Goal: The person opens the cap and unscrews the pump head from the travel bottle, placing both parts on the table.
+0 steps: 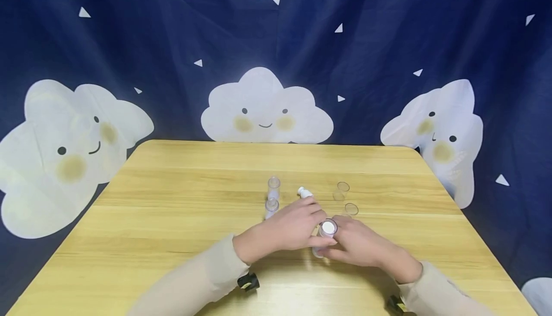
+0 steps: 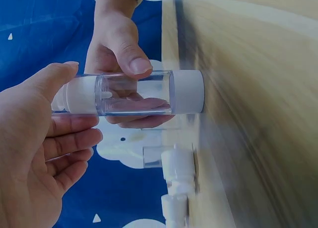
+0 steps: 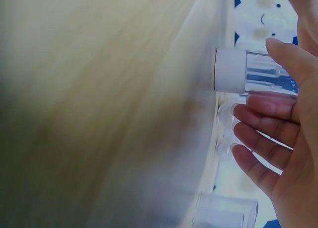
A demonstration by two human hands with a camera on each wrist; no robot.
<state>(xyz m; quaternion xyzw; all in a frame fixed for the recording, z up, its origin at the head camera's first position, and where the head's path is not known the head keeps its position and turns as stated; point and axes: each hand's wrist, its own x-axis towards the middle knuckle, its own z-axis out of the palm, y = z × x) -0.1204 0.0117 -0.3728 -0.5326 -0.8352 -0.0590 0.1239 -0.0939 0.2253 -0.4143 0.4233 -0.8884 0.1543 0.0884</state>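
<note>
The work in hand seems to be at the top of a clear and white bottle [image 1: 328,228], which stands near upright on the worktop [image 1: 181,177], between the two hands. Its white base [image 2: 189,91] appears to touch the wood.

The left hand [image 1: 291,225] comes from above and from the side. Its grip pinches the bottle near the white collar [image 2: 83,95], with the thumb on one side and the curved fingers on the other; the lower fingers are loosely bent. The right hand [image 1: 360,243] sits lower; its grip pinches the clear body [image 2: 158,91] between thumb and index finger, while its other fingers are spread apart. Both sleeves come in from the near side, and the wrists turn inward, so that the hands almost meet.

I judge that the next move calls for a steady right hand, while the left acts along the axis of the bottle without tilting it. Whether the top part is fully seated, I cannot tell.

Beyond the left hand lies a white piece [image 1: 304,192], partly hidden. Two clear rings [image 1: 343,186] stand beyond the right hand.
</note>
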